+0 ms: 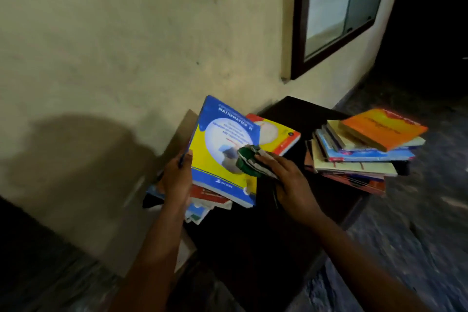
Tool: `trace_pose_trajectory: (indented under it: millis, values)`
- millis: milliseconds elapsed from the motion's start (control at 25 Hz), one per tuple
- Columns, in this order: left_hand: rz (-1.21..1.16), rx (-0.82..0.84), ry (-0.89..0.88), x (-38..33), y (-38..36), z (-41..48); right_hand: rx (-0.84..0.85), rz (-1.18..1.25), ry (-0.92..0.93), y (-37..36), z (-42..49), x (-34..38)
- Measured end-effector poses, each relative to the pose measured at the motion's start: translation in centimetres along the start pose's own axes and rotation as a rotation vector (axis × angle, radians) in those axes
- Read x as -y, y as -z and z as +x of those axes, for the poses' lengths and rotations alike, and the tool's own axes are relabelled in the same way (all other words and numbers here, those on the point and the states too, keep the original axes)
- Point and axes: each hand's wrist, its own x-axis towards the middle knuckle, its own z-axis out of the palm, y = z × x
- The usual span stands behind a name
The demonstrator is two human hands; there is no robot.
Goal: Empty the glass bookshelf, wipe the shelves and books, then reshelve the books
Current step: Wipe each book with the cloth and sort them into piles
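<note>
While the L hand (177, 177) clamps the maths book (224, 149) edge, the R hand (288, 180) presses a bunched cloth (249, 162) on its cover: wiping stage. At 2 o'clock, book pile (364, 147); farther, glass bookshelf (336, 7) looks empty. Reshelving left.

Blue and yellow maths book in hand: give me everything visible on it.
The maths book is a glossy paperback: blue top and bottom bands, yellow middle, a pale round graphic, "MATHEMATICS" printed near the top. It is closed, cover up, tilted above a messy book pile. The left hand grips its left edge; the right hand presses a green cloth on the cover.
</note>
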Motion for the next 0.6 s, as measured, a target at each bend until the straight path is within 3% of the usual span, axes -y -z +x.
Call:
trace_pose_trajectory:
  millis: [80, 280, 400, 480, 520, 600]
  values:
    - [0.027, -0.021, 0.095, 3.2, 1.3, 1.9, 0.049, 0.010, 0.013, -1.4, 1.4, 0.3]
    - [0.340, 0.134, 0.014, 6.0, 3.2, 3.5, 0.110, 0.035, -0.021, -4.3, 1.3, 0.4]
    - [0.575, 0.082, -0.373, 4.6, 3.8, 0.5, 0.108, 0.082, -0.083, -4.6, -0.1, -0.2]
    - [0.426, 0.062, -0.521, 2.5, 3.2, -3.3, 0.058, 0.143, -0.132, -4.1, -1.6, -0.8]
    - [0.272, 0.143, -0.464, 1.2, 2.2, -5.1, 0.019, 0.172, -0.165, -3.5, -2.5, -1.2]
    - [-0.046, 0.406, -0.136, -1.4, -1.0, -8.1, -0.069, 0.210, -0.247, -2.1, -4.8, -2.4]
